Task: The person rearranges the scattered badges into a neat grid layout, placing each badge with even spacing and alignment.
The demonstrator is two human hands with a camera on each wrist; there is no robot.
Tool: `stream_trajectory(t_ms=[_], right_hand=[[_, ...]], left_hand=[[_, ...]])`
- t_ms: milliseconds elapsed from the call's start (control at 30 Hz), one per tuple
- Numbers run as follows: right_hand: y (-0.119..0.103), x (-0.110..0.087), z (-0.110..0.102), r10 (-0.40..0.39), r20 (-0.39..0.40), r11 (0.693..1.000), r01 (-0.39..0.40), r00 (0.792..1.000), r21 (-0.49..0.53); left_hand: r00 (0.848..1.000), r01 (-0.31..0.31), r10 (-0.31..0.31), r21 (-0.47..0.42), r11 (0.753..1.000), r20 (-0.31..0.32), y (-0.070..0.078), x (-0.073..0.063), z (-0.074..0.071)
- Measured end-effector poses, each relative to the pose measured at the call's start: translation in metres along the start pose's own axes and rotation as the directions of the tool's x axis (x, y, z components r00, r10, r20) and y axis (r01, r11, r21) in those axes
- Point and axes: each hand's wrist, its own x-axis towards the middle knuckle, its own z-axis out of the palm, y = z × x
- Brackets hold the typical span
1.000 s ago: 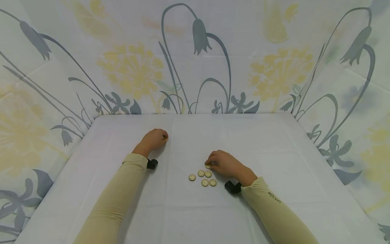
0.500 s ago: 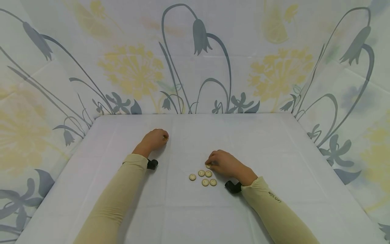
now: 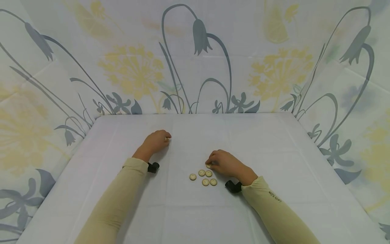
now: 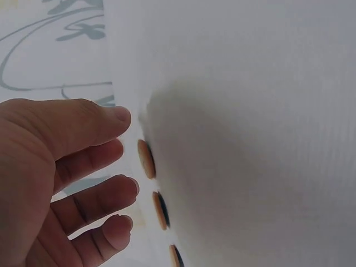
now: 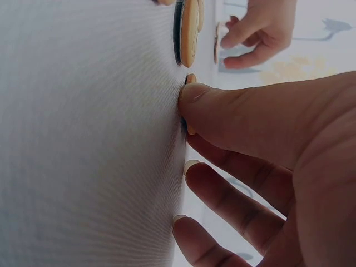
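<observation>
Cloth of creased white fabric (image 3: 189, 220) is spread flat. The bare left hand (image 3: 155, 141) is held with fingers loosely parted, nothing gripped; by the right hand (image 3: 226, 163), a round cream-coloured button (image 3: 208, 166) is pinched. Near it, five matching buttons (image 3: 205, 182) are grouped; beside the left fingertips, three more round buttons (image 4: 146, 159) are lined up.

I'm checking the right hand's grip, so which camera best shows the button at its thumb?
The right wrist view: up close, the button shows edge-on, partly covered by the right hand. The head view shows a sliver, mostly covered. In the left wrist view I can't identify it.
</observation>
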Motion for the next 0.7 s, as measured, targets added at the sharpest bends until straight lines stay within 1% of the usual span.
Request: stream_trajectory(t_ms=[300,567,700], right_hand=[[0.002,0.001,0.000,0.005,0.004,1.000,-0.005,1.000,0.011],[0.003,0.001,0.002,0.008,0.006,1.000,-0.008,1.000,0.008],[0.002,0.000,0.001,-0.006,-0.004,1.000,0.006,1.000,0.004]], left_hand=[[0.998,-0.056,0.057,0.043,0.998,-0.021,0.019,-0.014,-0.003],[0.995,-0.090,0.092,0.036,0.995,-0.042,0.030,-0.024,0.002],[0.994,-0.102,0.103,0.037,0.994,-0.042,0.034,-0.028,0.007]])
